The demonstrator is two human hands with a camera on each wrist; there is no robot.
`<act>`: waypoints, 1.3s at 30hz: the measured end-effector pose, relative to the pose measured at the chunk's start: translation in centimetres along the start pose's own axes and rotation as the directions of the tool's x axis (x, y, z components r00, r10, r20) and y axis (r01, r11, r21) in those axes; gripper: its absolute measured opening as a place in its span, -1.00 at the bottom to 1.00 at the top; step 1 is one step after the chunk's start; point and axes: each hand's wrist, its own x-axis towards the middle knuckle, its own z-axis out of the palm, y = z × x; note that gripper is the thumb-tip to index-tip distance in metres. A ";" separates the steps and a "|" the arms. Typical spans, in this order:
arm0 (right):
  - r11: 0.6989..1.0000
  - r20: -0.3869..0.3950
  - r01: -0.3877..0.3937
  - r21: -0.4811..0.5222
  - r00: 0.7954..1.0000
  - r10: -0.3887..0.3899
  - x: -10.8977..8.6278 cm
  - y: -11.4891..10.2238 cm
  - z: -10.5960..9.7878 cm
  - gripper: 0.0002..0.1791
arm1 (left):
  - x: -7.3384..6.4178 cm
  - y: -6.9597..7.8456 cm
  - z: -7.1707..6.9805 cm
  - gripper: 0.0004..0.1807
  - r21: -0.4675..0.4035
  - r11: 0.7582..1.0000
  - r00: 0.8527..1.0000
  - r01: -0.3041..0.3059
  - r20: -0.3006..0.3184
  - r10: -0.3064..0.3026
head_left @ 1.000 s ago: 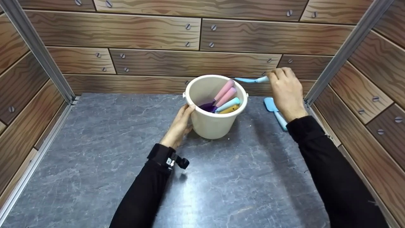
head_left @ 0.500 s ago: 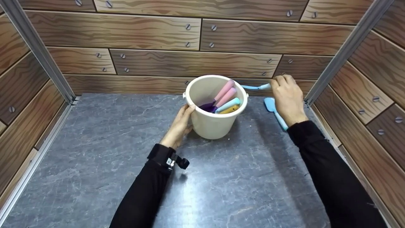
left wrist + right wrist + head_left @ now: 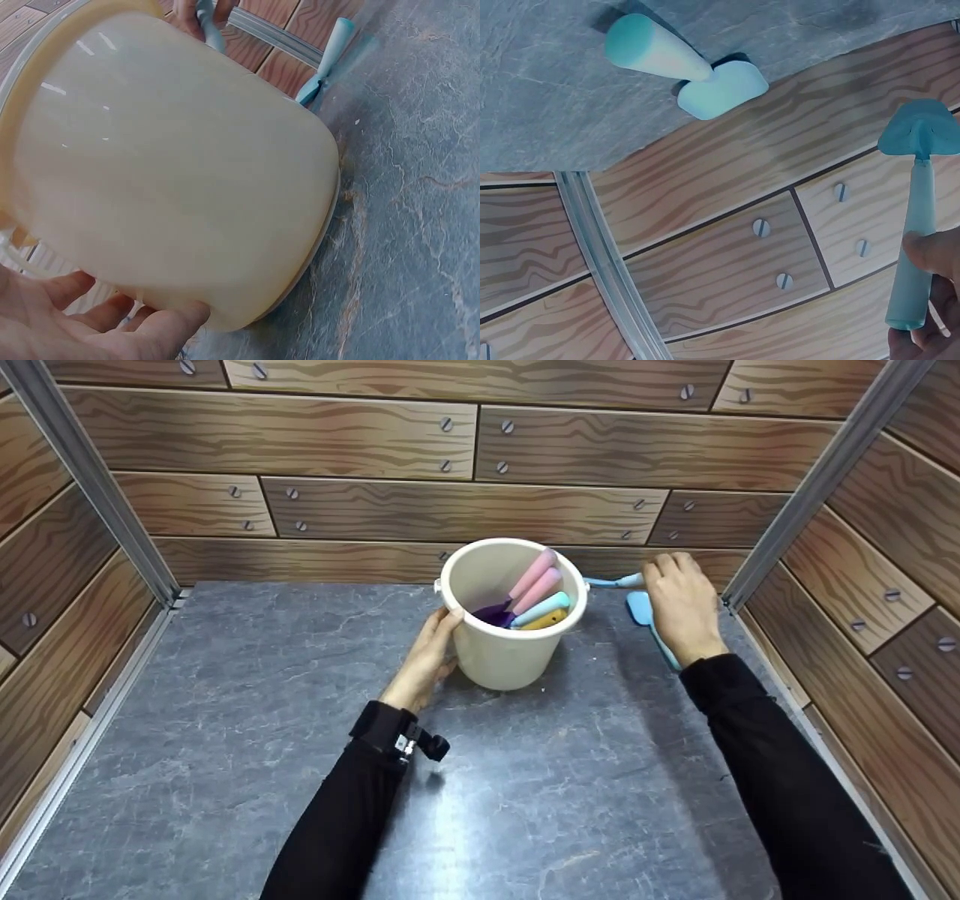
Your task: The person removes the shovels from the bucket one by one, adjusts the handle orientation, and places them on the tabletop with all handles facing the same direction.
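Observation:
A cream bucket stands upright on the grey table. My left hand rests against its left side; the left wrist view has these fingers fairly straight along the wall. Inside the bucket lean two pink handles, a light blue handle and a yellow piece with dark holes; purple parts lie lower. My right hand grips a small blue shovel by its handle, right of the bucket and above the table. A second small blue shovel lies on the table below it, partly hidden.
Wood-patterned panels enclose the back and both sides. Metal corner posts rise at the back left and right. The grey marbled table extends in front of the bucket and to its left.
My right hand has come down and slightly right with its shovel, whose blade now sits partly behind the bucket's right rim. The left hand and bucket have stayed put.

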 end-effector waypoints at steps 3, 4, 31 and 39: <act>1.000 0.004 0.002 -0.017 1.000 -0.002 -0.3 0.0 0.3 -0.73 | -0.1 0.1 0.1 0.00 0.005 1.000 1.000 0.001 -0.003 -0.001; 1.000 0.006 0.002 -0.023 1.000 -0.002 -0.4 0.0 0.4 -0.75 | -0.1 0.1 0.1 0.01 0.006 1.000 1.000 0.002 -0.003 -0.002; 0.997 0.015 -0.029 -0.066 0.999 0.030 -2.6 0.0 3.0 -0.91 | -0.3 0.3 0.1 0.01 0.009 1.000 1.000 0.005 -0.006 -0.005; 0.995 0.106 -0.081 -0.062 0.991 0.087 -2.9 0.0 3.3 -0.84 | -0.2 0.3 0.1 -0.01 0.006 1.000 1.000 0.009 -0.012 -0.009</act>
